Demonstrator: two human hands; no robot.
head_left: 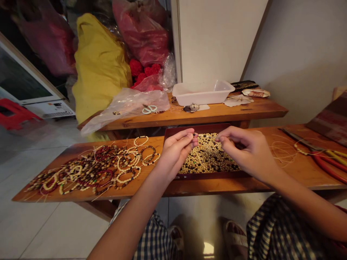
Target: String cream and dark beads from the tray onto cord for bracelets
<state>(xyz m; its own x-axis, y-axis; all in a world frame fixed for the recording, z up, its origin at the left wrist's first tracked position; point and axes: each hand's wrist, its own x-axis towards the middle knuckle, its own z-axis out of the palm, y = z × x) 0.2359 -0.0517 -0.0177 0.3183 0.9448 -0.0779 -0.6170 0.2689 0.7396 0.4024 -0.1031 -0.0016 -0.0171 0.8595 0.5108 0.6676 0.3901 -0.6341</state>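
Over a dark red box (208, 176) of small loose beads (208, 153), mostly cream with dark ones among them, both hands are raised. Between the thumb and fingers of my left hand (177, 150) is a dark bead (194, 134). My right hand (244, 148) is closed in a pinch, its fingertips facing the left hand across a gap. Whatever lies in that pinch is too small to make out. Left of the box lies a heap of beaded bracelets (100, 168) in cream, brown and dark red, some with loose thread ends.
Right of the box are thin cord (284, 151) and red-handled scissors (322, 159). On the bench behind stand a white plastic tub (203, 93), light-handled scissors (149, 109) and a clear plastic bag (130, 103). A carton (330, 117) sits at the far right.
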